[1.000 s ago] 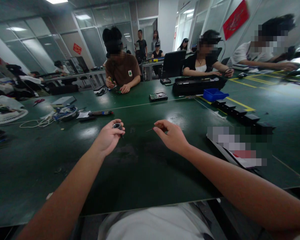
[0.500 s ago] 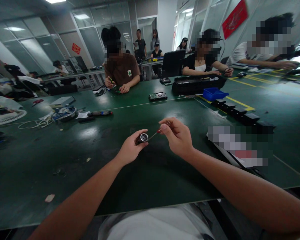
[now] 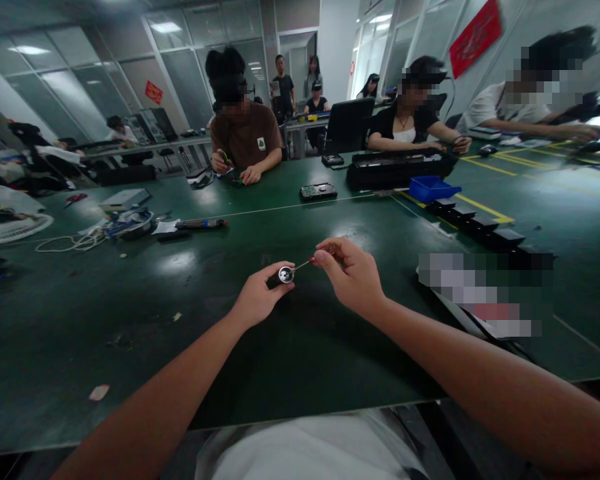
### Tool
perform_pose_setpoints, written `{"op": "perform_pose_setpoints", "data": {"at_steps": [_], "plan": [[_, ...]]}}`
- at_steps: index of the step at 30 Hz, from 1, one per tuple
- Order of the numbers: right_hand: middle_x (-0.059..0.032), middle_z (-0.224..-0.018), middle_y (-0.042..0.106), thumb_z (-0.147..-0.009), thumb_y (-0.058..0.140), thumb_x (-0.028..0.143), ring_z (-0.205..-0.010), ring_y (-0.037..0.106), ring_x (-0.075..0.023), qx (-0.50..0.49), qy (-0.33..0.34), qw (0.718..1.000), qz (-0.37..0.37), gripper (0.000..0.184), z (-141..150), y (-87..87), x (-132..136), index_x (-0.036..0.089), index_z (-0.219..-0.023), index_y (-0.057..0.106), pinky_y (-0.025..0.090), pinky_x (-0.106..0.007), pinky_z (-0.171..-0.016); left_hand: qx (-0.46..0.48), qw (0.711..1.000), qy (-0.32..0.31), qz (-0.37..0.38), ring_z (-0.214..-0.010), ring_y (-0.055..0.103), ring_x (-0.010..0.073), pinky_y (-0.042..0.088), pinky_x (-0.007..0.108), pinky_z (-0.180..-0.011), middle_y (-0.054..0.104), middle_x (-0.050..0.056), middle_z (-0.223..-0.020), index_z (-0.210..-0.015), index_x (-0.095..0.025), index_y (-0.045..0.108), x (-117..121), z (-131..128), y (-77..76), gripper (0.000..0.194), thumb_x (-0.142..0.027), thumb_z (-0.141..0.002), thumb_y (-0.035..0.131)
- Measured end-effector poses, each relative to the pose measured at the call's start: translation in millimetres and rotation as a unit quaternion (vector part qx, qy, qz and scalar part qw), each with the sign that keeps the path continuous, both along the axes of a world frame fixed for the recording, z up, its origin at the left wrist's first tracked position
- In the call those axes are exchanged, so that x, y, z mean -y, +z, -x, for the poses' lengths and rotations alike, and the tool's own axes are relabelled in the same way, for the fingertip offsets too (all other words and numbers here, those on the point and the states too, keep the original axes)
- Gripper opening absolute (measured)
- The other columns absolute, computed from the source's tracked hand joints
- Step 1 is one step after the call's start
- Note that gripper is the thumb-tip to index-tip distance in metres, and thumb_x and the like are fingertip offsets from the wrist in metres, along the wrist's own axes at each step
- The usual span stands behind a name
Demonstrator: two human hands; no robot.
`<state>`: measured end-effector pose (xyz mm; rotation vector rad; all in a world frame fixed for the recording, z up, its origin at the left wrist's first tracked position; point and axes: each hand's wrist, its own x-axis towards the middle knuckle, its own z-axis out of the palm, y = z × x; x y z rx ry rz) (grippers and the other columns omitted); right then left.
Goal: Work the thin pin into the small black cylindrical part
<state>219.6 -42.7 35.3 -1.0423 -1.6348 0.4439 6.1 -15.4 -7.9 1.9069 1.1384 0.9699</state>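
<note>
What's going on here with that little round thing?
Over a green table, somebody's left hand holds a small dark, round piece with a shiny rim. Their right hand holds a thin tool with a red part near the fingertips. The tool's tip is at the rim; whether it pokes inside is too small to tell. Across the table sits a person in a brown shirt.

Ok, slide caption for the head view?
Left hand holds a dark cylinder; right hand points a thin tool at it.
</note>
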Motion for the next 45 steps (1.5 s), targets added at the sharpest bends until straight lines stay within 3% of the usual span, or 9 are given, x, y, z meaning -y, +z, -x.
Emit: {"op": "perform_pose_setpoints", "data": {"at_steps": [7, 13, 20, 27, 33, 37, 41, 43, 45], "plan": [[0.0009, -0.066, 0.067, -0.084, 0.073, 0.043, -0.057, 0.060, -0.0138, 0.060, -0.031, 0.997, -0.028, 0.027, -4, 0.7, -1, 0.021, -0.074, 0.062, 0.044, -0.026, -0.053, -0.043, 0.999, 0.024, -0.023, -0.121, 0.060, 0.0232, 0.041, 0.043, -0.113, 0.068, 0.003, -0.124, -0.121, -0.027, 0.068, 3, 1, 7.3, 0.039, -0.020, -0.082, 0.072], [-0.0043, -0.091, 0.072, -0.093, 0.057, 0.023, -0.082, 0.068, -0.0175, 0.124, 0.056, 0.990, -0.042, 0.011, -6, 3.0, -2, 0.020, -0.101, 0.063, 0.050, -0.030, -0.073, -0.050, 0.997, 0.039, -0.039, -0.120, 0.060, 0.0228, 0.043, 0.043, -0.111, 0.068, 0.003, -0.124, -0.122, -0.027, 0.068, 0, 3, 5.2, 0.039, -0.020, -0.084, 0.071], [0.0009, -0.065, 0.063, -0.100, 0.046, 0.037, -0.056, 0.056, -0.0132, 0.141, 0.019, 0.989, 0.025, 0.028, -4, 0.9, -5, 0.020, -0.091, 0.066, 0.037, -0.027, -0.056, -0.074, 0.995, 0.049, -0.052, -0.118, 0.060, 0.0221, 0.045, 0.041, -0.108, 0.068, 0.002, -0.123, -0.121, -0.027, 0.068, 1, 3, 4.8, 0.038, -0.020, -0.084, 0.071], [-0.0026, -0.078, 0.066, -0.096, 0.045, 0.023, -0.064, 0.057, -0.0164, 0.170, 0.049, 0.984, 0.024, 0.026, -1, 3.3, -1, 0.017, -0.119, 0.054, 0.040, -0.030, -0.062, -0.098, 0.993, 0.039, -0.056, -0.112, 0.062, 0.0207, 0.047, 0.039, -0.103, 0.069, 0.001, -0.120, -0.121, -0.029, 0.067, 1, 3, 5.1, 0.039, -0.019, -0.084, 0.071], [-0.0034, -0.082, 0.069, -0.101, 0.040, 0.032, -0.064, 0.059, -0.0168, 0.174, 0.062, 0.981, 0.061, 0.021, -2, 3.5, -2, 0.020, -0.108, 0.057, 0.039, -0.031, -0.061, -0.102, 0.992, 0.043, -0.065, -0.112, 0.062, 0.0204, 0.046, 0.038, -0.103, 0.068, 0.001, -0.120, -0.120, -0.029, 0.067, -1, 4, 3.3, 0.038, -0.018, -0.084, 0.071], [-0.0027, -0.082, 0.067, -0.096, 0.049, 0.026, -0.071, 0.061, -0.0179, 0.120, 0.064, 0.990, 0.044, 0.019, 0, -1.9, -2, 0.020, -0.113, 0.053, 0.044, -0.032, -0.066, -0.110, 0.991, 0.054, -0.059, -0.112, 0.061, 0.0209, 0.046, 0.040, -0.103, 0.068, 0.001, -0.120, -0.121, -0.031, 0.067, -3, 5, 1.3, 0.038, -0.020, -0.084, 0.071], [-0.0037, -0.087, 0.067, -0.092, 0.058, 0.034, -0.080, 0.064, -0.0186, -0.004, 0.073, 0.994, 0.086, 0.014, 4, -8.1, -7, 0.021, -0.099, 0.060, 0.049, -0.034, -0.074, -0.107, 0.990, 0.072, -0.057, -0.113, 0.061, 0.0219, 0.046, 0.042, -0.103, 0.068, 0.002, -0.121, -0.122, -0.030, 0.067, -2, 5, 2.7, 0.038, -0.021, -0.085, 0.070], [-0.0028, -0.083, 0.066, -0.092, 0.057, 0.039, -0.078, 0.063, -0.0178, -0.108, 0.083, 0.980, 0.142, 0.019, 4, -12.7, -15, 0.021, -0.095, 0.062, 0.050, -0.035, -0.076, -0.123, 0.988, 0.056, -0.071, -0.113, 0.061, 0.0226, 0.043, 0.045, -0.106, 0.068, 0.003, -0.121, -0.122, -0.029, 0.066, 0, 5, 5.9, 0.037, -0.021, -0.086, 0.069], [-0.0016, -0.078, 0.062, -0.089, 0.058, 0.045, -0.070, 0.061, -0.0160, -0.239, 0.086, 0.942, 0.221, 0.025, 3, -18.4, -25, 0.021, -0.089, 0.060, 0.053, -0.036, -0.074, -0.150, 0.984, 0.036, -0.095, -0.117, 0.058, 0.0232, 0.034, 0.053, -0.114, 0.067, 0.003, -0.123, -0.124, -0.030, 0.064, 1, 4, 9.8, 0.037, -0.022, -0.088, 0.067]]}}
